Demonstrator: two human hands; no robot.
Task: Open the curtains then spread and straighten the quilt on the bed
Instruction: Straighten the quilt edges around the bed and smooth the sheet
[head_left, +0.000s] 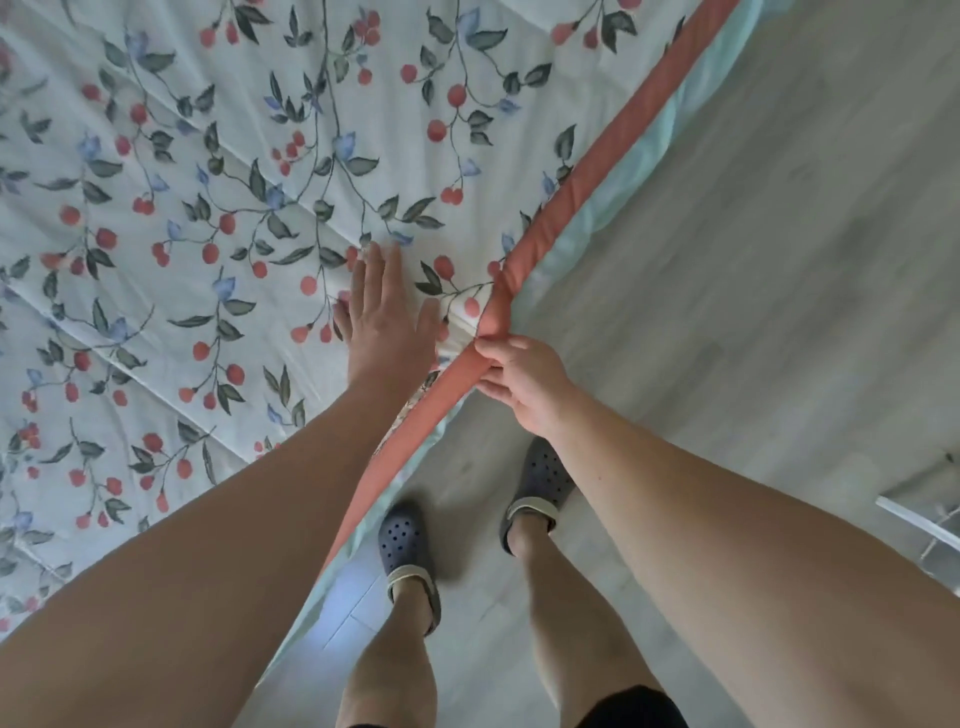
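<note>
A white quilt (218, 218) printed with red cherries and green leaves covers the bed across the left and top of the view. Its salmon-orange border (587, 192) runs diagonally from the top right to the bottom middle. My left hand (387, 317) lies flat on the quilt, fingers spread, just inside the border. My right hand (519, 382) pinches the orange border at the bed's edge, lifting it slightly into a small fold. No curtains are in view.
A pale mint sheet (649, 150) shows under the quilt's edge. A light wood floor (753, 260) fills the right side. My two feet in dark perforated clogs (405, 540) stand close to the bed. A white piece of furniture (930, 525) pokes in at the right edge.
</note>
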